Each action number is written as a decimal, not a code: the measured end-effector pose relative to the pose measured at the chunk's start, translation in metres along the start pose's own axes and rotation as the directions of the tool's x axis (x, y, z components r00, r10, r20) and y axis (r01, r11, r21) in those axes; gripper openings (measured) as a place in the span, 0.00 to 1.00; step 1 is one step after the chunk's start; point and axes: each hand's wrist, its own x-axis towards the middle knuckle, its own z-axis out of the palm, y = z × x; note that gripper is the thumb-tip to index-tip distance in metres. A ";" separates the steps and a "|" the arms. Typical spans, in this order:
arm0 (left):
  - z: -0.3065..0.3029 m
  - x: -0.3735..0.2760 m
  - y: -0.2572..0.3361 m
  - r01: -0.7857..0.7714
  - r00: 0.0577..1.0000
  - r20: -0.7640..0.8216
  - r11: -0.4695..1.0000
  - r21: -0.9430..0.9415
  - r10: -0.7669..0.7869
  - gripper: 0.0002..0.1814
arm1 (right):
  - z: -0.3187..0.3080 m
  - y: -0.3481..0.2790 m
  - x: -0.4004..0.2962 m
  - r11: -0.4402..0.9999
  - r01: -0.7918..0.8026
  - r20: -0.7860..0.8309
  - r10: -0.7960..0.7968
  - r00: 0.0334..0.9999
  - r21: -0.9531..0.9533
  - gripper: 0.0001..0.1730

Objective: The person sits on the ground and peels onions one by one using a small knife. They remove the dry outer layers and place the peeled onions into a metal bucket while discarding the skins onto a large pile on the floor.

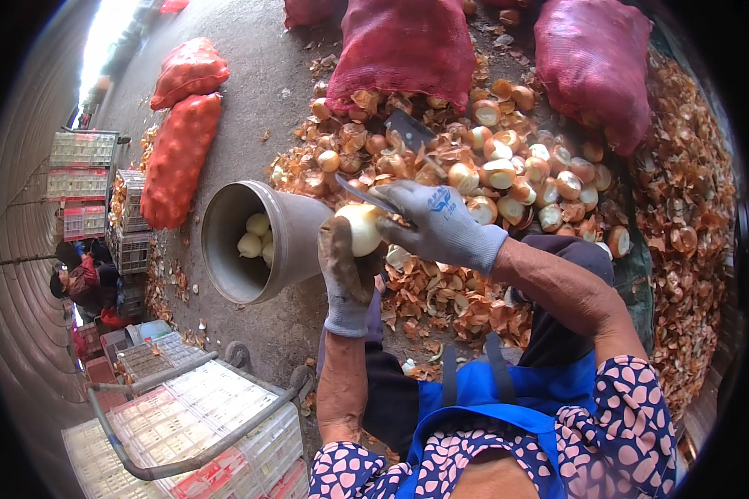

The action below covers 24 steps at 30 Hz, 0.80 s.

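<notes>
My left hand (344,274), in a grey work glove with dark stained fingers, holds a peeled white onion (363,226) from below. My right hand (434,215), gloved in grey with a printed mark on the back, grips a small knife (365,194). Its blade lies across the top of the onion. To the left of my hands is a grey plastic bucket (304,232) with several peeled onions (253,240) inside. Beyond my right hand lies a heap of onions with trimmed ends (499,173), brown skins still on.
Red mesh sacks (406,50) stand at the back, with another sack (593,68) to the right. A dark flat blade (409,130) rests on the heap. Onion skins (680,237) cover the right side. Stacked crates (187,411) and a distant person (87,280) are on the left.
</notes>
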 end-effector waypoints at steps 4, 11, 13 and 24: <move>0.004 -0.004 0.011 0.180 0.984 0.040 0.945 -0.274 -0.176 0.28 | -0.003 0.005 0.009 0.834 -0.235 0.079 0.226 0.971 0.500 0.12; 0.008 0.001 0.016 0.253 0.967 0.186 0.753 -0.607 -0.174 0.33 | -0.005 0.007 0.011 0.162 -0.481 0.407 0.347 0.845 0.862 0.12; -0.002 0.005 0.013 0.340 0.936 0.296 0.694 -0.635 -0.188 0.34 | -0.009 0.006 0.012 0.072 -0.512 0.469 0.311 0.827 0.856 0.13; -0.049 0.018 -0.004 0.431 0.786 0.598 0.556 -0.711 0.155 0.45 | -0.021 0.029 -0.006 0.968 -0.229 0.207 0.204 0.957 0.105 0.14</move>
